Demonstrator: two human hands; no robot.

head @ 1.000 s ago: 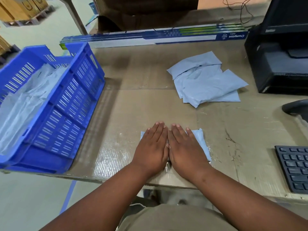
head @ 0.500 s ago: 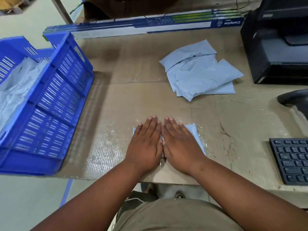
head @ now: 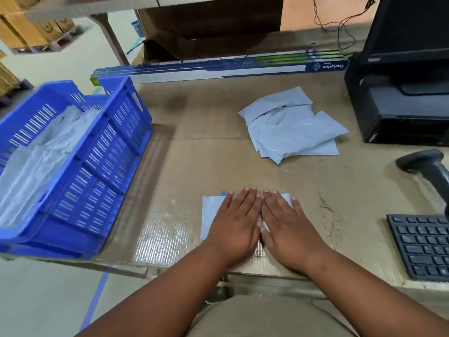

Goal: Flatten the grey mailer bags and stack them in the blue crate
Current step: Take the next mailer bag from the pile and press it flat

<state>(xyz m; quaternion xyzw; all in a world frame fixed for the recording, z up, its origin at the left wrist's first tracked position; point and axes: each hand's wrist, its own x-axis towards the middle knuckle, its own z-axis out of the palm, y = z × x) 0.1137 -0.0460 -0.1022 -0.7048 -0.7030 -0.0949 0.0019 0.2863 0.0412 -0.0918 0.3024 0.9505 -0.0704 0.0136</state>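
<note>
I press 1 grey mailer bag flat on the cardboard-covered table, at its near edge, well to the right of the blue crate. My left hand and right hand lie side by side on it, fingers straight and together, palms down; neither grasps anything. To do this well, I judge I should push outward from the middle toward both ends so trapped air leaves and no crease sets, then lift it by 1 edge without letting it curl. The crate already holds flattened bags. Beyond and right of the crate lies the loose pile of mailers yet to do. Farther right of the crate stand a scanner, a keyboard and a black printer. Nothing lies between my hands and the crate.
</note>
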